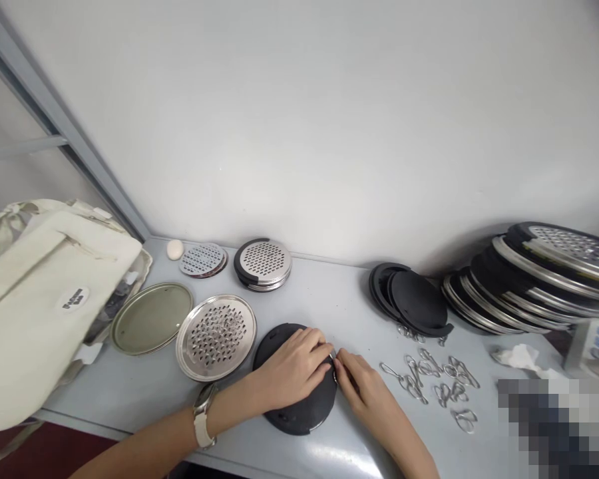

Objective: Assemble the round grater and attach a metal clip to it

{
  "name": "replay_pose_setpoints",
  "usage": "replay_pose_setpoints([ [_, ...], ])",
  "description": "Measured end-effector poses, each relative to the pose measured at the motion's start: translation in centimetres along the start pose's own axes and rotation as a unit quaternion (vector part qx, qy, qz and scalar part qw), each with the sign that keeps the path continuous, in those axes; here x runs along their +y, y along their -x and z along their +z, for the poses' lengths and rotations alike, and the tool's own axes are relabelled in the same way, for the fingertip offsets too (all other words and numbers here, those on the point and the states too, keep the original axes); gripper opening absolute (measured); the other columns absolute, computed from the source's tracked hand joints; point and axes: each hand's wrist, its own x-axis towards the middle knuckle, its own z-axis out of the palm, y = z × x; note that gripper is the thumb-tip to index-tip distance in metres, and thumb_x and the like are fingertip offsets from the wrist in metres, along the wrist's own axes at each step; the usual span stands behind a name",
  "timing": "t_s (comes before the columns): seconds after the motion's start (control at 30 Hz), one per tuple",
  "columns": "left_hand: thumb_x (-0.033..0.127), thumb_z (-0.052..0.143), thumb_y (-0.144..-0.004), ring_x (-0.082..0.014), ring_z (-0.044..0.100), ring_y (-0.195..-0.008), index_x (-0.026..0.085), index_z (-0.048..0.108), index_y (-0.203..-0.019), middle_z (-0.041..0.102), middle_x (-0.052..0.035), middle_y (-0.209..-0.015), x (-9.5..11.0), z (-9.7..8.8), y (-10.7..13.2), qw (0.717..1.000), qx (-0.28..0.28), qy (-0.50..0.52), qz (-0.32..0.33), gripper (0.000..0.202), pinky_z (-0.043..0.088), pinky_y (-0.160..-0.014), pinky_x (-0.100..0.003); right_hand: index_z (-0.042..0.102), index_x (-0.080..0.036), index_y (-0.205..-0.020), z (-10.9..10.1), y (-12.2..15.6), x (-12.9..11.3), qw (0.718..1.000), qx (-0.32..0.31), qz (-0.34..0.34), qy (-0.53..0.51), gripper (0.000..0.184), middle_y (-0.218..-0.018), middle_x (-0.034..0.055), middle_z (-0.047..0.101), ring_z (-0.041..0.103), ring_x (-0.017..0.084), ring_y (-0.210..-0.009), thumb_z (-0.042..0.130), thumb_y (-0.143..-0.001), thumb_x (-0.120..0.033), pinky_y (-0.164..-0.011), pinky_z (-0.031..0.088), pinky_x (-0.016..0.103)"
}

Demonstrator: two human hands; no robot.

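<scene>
A black round plate (304,416) lies flat on the grey table in front of me. My left hand (297,362) rests over its upper right part, fingers curled and pressing toward the rim. At that right edge a small metal wire clip (335,374) partly shows. My right hand (362,382) pinches the clip between thumb and forefinger against the rim; the fingertips hide most of it. Left of the plate sits a round metal grater plate (217,336). Several loose wire clips (419,367) are scattered to the right of my right hand.
A cream bag (64,293) and an olive-coloured round tray (152,319) are at the left. Small grater discs (202,258) and a rimmed grater stack (266,261) stand near the wall. Black plastic parts (418,299) and a tall leaning grater stack (544,279) occupy the right.
</scene>
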Motion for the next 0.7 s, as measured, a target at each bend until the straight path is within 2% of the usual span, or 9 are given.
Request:
replay_pose_setpoints([
  [0.3,0.019,0.049,-0.093,-0.0182,0.055,-0.097,0.022,0.055,-0.119,0.053,-0.0055,-0.103,-0.08,-0.42,-0.17,0.999,-0.015,0.044,-0.005,0.027,0.049,-0.088,-0.032,0.052,-0.023,-0.087,-0.38,0.19,0.05,0.999,-0.024,0.005,-0.026,0.025,-0.088,0.0062,0.062,0.058,0.023,-0.086,0.032,-0.101,-0.031,-0.077,0.045,0.037],
  [0.53,0.015,0.05,-0.091,-0.019,0.054,-0.1,0.022,0.053,-0.117,0.052,-0.005,-0.104,0.23,0.34,-0.04,0.996,-0.012,0.066,-0.054,0.027,0.049,-0.09,-0.034,0.053,-0.023,-0.087,-0.59,0.05,0.06,0.999,-0.013,0.007,-0.028,0.025,-0.088,0.0051,0.062,0.058,0.023,-0.085,0.033,-0.101,-0.03,-0.074,0.044,0.035],
  [0.7,0.011,0.047,-0.091,-0.0179,0.054,-0.099,0.022,0.052,-0.117,0.051,-0.0049,-0.106,0.34,0.55,0.06,0.993,-0.005,0.1,-0.064,0.029,0.048,-0.092,-0.035,0.053,-0.023,-0.088,-0.72,-0.04,-0.06,0.999,-0.013,0.007,-0.031,0.024,-0.089,0.0058,0.062,0.058,0.023,-0.084,0.033,-0.1,-0.029,-0.072,0.044,0.035],
])
